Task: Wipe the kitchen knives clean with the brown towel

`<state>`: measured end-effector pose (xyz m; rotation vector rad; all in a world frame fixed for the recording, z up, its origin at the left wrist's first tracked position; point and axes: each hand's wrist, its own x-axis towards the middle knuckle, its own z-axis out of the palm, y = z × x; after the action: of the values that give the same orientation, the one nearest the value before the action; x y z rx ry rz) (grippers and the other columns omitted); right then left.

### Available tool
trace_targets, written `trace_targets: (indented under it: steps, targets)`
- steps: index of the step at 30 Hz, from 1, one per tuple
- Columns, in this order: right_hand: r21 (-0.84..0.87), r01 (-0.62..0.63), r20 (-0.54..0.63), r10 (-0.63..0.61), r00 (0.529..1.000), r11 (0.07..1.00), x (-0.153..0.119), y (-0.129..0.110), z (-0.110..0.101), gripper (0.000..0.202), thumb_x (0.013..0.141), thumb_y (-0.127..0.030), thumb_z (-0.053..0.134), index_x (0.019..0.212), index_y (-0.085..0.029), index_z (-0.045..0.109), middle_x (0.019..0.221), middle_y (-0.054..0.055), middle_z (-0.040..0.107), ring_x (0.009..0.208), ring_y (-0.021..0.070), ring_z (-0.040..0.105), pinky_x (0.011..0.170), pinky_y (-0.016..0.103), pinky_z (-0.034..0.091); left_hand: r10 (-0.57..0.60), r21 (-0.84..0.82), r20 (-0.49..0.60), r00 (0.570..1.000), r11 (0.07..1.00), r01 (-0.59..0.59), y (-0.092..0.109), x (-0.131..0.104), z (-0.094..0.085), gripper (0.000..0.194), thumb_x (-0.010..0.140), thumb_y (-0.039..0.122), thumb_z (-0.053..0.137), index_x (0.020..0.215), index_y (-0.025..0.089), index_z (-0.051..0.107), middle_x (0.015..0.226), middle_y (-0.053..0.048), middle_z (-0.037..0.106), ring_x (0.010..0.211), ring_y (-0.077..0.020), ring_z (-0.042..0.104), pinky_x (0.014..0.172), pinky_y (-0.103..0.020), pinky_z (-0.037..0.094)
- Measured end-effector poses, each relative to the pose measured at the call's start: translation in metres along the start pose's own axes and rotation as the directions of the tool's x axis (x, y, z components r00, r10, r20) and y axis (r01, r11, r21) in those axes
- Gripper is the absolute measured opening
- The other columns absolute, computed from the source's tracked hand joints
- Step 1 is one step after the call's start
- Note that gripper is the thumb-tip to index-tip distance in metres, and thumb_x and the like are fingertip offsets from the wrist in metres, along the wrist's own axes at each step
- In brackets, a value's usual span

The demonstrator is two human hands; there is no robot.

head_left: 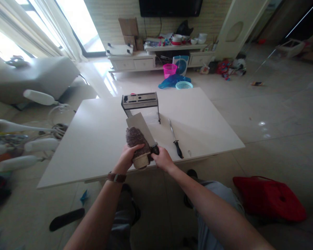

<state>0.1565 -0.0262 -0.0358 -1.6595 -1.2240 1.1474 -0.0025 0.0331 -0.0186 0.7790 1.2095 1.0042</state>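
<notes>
My left hand (127,158) grips a brown, fuzzy cloth-like piece (136,137) with a pale beige end (141,161); its exact kind I cannot tell. Wrapped round the black handle of a cleaver (140,124) is my right hand (162,158). The cleaver's broad blade points away from me and up to the left, beside the fuzzy piece, which covers part of it. Whether the two touch is unclear. To the right, a sharpening steel (175,139) with a black handle lies on the white table (206,121). Behind the blade stands a metal-topped knife rack (141,100).
A small clear object (189,152) lies near the table's front edge. Beyond the table are a blue basket (184,85), a pink basket (169,70) and a low cabinet (134,63). On the floor at right sits a red stool-like item (268,198). White rounded parts (39,97) stand at left.
</notes>
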Motion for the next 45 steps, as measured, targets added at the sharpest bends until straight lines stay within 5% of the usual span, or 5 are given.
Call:
trace_targets:
  steps: [4,19,32,37,45]
  targets:
    - [-0.011,-0.008,-0.008,0.008,1.0,1.0,0.0,0.001,0.006,0.015,0.077,-0.021,0.063,0.088,-0.017,0.071,0.082,0.004,0.072,0.075,0.0172,0.063,0.069,0.025,0.046,-0.018,-0.125,-0.039,0.999,0.992,0.013,-0.008,0.004,0.011,0.051,0.055,0.021,0.091,0.102,0.012,0.072,0.095,-0.01,0.079,0.078,-0.0221,0.075,0.08,-0.035,0.063]
    - [0.064,-0.04,-0.016,0.041,0.999,0.997,-0.009,-0.006,0.012,0.013,0.078,-0.021,0.061,0.087,-0.017,0.07,0.078,0.003,0.072,0.068,0.0164,0.065,0.061,0.022,0.047,0.079,-0.016,-0.076,0.994,0.997,-0.08,-0.008,0.001,0.01,0.054,0.054,0.027,0.093,0.103,0.012,0.075,0.103,-0.012,0.079,0.083,-0.0228,0.074,0.083,-0.036,0.061]
    - [0.078,0.027,0.081,-0.034,0.996,0.997,-0.009,-0.007,0.01,0.008,0.076,-0.024,0.061,0.081,-0.018,0.064,0.067,-0.003,0.062,0.064,0.0137,0.058,0.06,0.022,0.043,0.1,0.052,-0.069,0.993,0.994,-0.097,0.02,-0.003,-0.024,0.057,0.049,0.02,0.093,0.101,0.012,0.073,0.093,-0.009,0.079,0.073,-0.0221,0.073,0.072,-0.035,0.062]
    - [0.009,0.046,0.058,-0.047,0.997,0.999,-0.004,-0.008,0.016,0.01,0.074,-0.021,0.06,0.082,-0.018,0.065,0.069,-0.002,0.061,0.065,0.013,0.055,0.06,0.022,0.04,0.052,-0.167,-0.147,0.988,0.983,-0.077,0.018,0.009,-0.014,0.052,0.055,0.019,0.089,0.103,0.014,0.071,0.098,-0.01,0.078,0.076,-0.0231,0.074,0.075,-0.038,0.064]
    - [0.067,-0.086,0.113,0.078,0.991,0.994,-0.009,0.001,0.016,0.012,0.075,-0.025,0.062,0.085,-0.018,0.064,0.065,-0.002,0.06,0.053,0.0127,0.055,0.05,0.022,0.042,0.087,-0.084,-0.167,0.982,0.991,-0.102,-0.004,0.012,0.002,0.049,0.057,0.022,0.09,0.102,0.013,0.074,0.103,-0.012,0.079,0.081,-0.0229,0.075,0.078,-0.036,0.063]
